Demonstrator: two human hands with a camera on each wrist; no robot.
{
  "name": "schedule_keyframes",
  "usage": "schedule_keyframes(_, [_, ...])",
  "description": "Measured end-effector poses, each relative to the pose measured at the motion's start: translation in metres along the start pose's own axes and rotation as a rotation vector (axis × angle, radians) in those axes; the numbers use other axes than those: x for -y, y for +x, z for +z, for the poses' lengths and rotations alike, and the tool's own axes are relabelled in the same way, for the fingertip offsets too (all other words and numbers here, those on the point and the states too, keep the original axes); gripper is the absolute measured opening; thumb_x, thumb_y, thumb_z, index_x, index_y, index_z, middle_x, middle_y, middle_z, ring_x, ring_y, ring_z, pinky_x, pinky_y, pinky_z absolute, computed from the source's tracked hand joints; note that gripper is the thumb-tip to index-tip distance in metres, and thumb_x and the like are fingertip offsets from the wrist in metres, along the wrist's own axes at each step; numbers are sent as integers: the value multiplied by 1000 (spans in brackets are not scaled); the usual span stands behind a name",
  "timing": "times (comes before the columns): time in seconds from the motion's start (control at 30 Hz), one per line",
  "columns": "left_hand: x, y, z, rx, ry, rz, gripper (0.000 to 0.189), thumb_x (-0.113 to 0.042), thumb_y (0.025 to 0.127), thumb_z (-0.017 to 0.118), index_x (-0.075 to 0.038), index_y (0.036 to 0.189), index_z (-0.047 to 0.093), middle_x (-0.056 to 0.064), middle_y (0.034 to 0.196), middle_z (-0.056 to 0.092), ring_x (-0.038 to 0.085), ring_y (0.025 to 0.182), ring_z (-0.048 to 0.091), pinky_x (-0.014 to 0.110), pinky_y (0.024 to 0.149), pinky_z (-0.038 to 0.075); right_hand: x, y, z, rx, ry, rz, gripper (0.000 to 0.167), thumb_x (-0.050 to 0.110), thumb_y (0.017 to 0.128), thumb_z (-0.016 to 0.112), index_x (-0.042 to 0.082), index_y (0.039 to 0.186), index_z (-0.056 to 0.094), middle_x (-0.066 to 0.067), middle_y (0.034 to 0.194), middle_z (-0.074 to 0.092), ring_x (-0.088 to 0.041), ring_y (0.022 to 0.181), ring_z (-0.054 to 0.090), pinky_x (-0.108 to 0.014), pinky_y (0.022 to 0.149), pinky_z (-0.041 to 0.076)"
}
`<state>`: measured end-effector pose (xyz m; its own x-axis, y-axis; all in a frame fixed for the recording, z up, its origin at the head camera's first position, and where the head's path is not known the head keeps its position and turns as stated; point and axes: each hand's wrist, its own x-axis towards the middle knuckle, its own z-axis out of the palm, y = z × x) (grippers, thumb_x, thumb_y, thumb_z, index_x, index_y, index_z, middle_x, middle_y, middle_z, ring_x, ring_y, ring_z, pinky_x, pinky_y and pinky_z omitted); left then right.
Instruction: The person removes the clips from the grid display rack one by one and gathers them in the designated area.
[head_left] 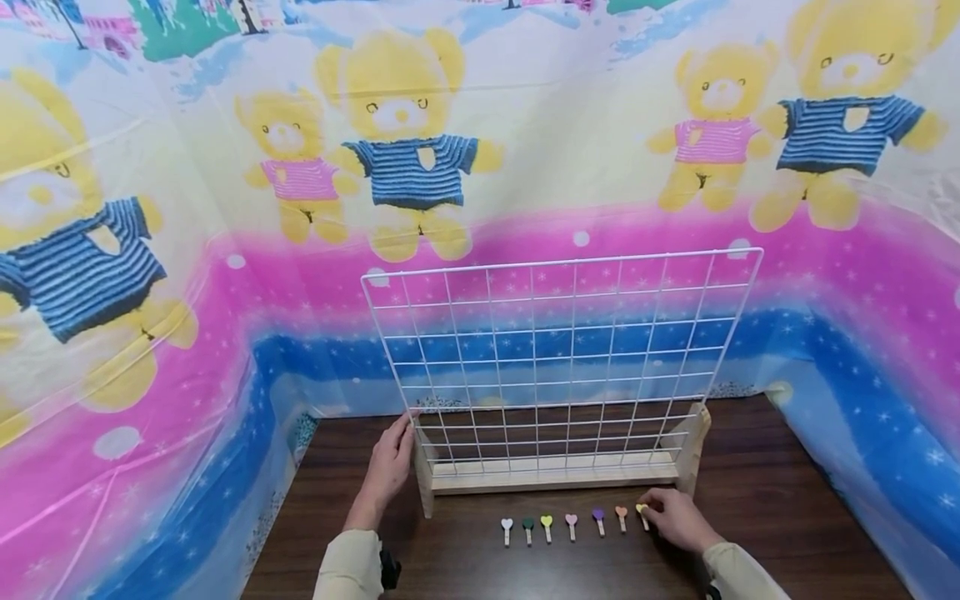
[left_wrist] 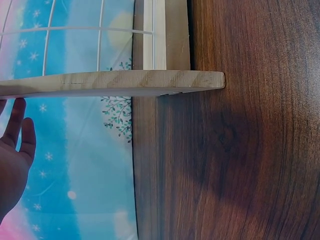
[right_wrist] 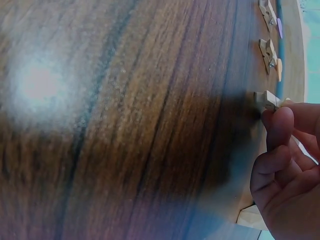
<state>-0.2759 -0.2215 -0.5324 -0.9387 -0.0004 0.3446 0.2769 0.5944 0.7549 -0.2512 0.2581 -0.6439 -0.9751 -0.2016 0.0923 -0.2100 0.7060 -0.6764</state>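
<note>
A white wire grid (head_left: 555, 333) stands upright in a wooden base with a side support (head_left: 423, 467) at each end. My left hand (head_left: 392, 462) is at the left support, fingers extended with the tips at its upper end; in the left wrist view those fingers (left_wrist: 17, 125) reach the outer face of the wood (left_wrist: 150, 82). My right hand (head_left: 678, 518) pinches a small wooden clothespin with a pale yellow heart (head_left: 642, 510), at the right end of a row. Beside it are clothespins with an orange heart (head_left: 621, 512) and a purple heart (head_left: 598, 517).
Further left in the row lie clothespins with pink (head_left: 572, 522), yellow (head_left: 547, 522), dark green (head_left: 528, 524) and white hearts (head_left: 507, 525). The base's crossbar (head_left: 555, 477) runs just behind them on the dark wooden table (head_left: 450, 567). A bear-printed cloth (head_left: 555, 150) hangs around the back and sides.
</note>
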Motion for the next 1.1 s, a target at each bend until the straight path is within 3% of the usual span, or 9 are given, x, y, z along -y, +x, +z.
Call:
schedule_keyframes(0.33, [-1, -1, 1, -7, 22, 7, 36, -22, 103, 40, -12, 137, 50, 17, 130, 53, 35, 115, 48, 56, 89, 40, -7, 2, 6, -30, -13, 78, 5, 4, 83, 67, 7, 87, 69, 3, 68, 58, -10, 46, 50, -25, 46, 41])
schedule_keyframes(0.63, [-1, 0, 2, 4, 13, 6, 36, -22, 103, 41, -13, 137, 50, 17, 131, 53, 34, 115, 49, 55, 89, 40, -13, 1, 9, -70, -21, 89, 4, 6, 83, 68, 6, 86, 70, 5, 69, 60, -9, 51, 50, -25, 51, 42])
schedule_keyframes(0.83, [-4, -2, 4, 29, -7, -25, 36, -22, 103, 41, -16, 138, 50, 16, 134, 51, 31, 113, 49, 53, 89, 40, -13, -3, 7, -107, -117, 59, 4, 9, 80, 72, 8, 84, 70, 3, 75, 64, -13, 68, 56, -33, 65, 45])
schedule_keyframes(1.1, [-8, -2, 8, 24, 3, -9, 39, -25, 104, 38, -13, 139, 48, 15, 136, 49, 32, 114, 48, 52, 88, 40, -8, -7, -5, -122, -252, -18, 7, 13, 79, 74, 14, 85, 69, 4, 77, 56, -14, 71, 54, -37, 65, 44])
